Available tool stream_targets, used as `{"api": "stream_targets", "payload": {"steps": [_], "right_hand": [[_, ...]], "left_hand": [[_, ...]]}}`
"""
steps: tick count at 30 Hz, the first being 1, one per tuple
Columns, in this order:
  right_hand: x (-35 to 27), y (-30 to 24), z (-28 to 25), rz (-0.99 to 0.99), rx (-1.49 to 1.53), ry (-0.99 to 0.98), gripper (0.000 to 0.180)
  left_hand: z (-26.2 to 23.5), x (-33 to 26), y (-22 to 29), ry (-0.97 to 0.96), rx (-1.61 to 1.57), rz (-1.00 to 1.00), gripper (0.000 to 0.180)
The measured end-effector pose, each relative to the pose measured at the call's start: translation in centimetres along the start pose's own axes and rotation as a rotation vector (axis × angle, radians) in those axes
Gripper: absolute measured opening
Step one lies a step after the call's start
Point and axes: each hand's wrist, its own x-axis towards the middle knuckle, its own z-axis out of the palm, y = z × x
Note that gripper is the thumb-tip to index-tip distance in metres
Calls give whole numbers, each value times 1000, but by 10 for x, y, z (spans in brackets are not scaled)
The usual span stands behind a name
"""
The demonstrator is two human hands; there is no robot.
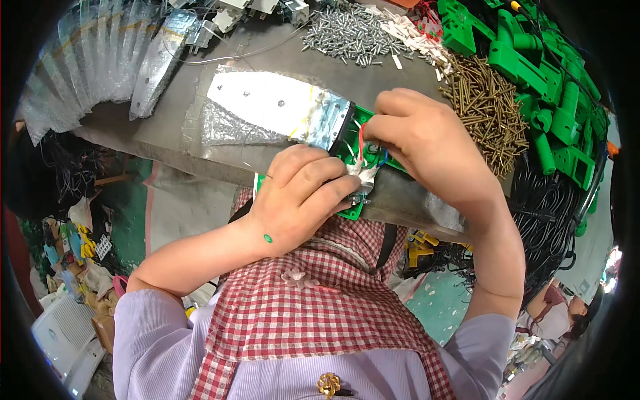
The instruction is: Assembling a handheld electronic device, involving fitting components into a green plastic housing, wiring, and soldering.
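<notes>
Bright, even daylight is flooding the scene — the flat silver metal blade in clear plastic wrap (267,103) is glaring almost white. Soft shadows are pooling under the hands. Fisheye distortion is bending the grey workbench edge (167,150), and a black vignette is swallowing the corners — focus is holding sharp centrally.

My grey metal-topped workbench (167,127) stretches across the upper part of my view, its front edge worn and dull. Beneath it I see a green-painted floor (130,200) on my left, with a heap of tangled black cables (60,167) under the bench. A white plastic slatted crate (63,330) sits low on my left. On my right, looped black cords (547,227) hang below the bench. Bright daylight glares at the far right edge (612,263).
</notes>
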Motion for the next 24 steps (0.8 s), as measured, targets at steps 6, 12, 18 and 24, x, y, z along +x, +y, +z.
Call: {"api": "stream_targets", "payload": {"steps": [6, 12, 18, 24], "right_hand": [[-3, 0, 8, -72, 113, 26, 17], [-6, 8, 24, 1, 270, -7, 10], [-10, 8, 18, -40, 287, -41, 11], [-10, -4, 13, 122, 314, -68, 12]], "left_hand": [[6, -5, -2, 28, -15, 17, 42], [4, -7, -1, 5, -17, 33, 39], [5, -7, 0, -10, -25, 19, 36], [3, -5, -1, -32, 9, 32, 35]]}}
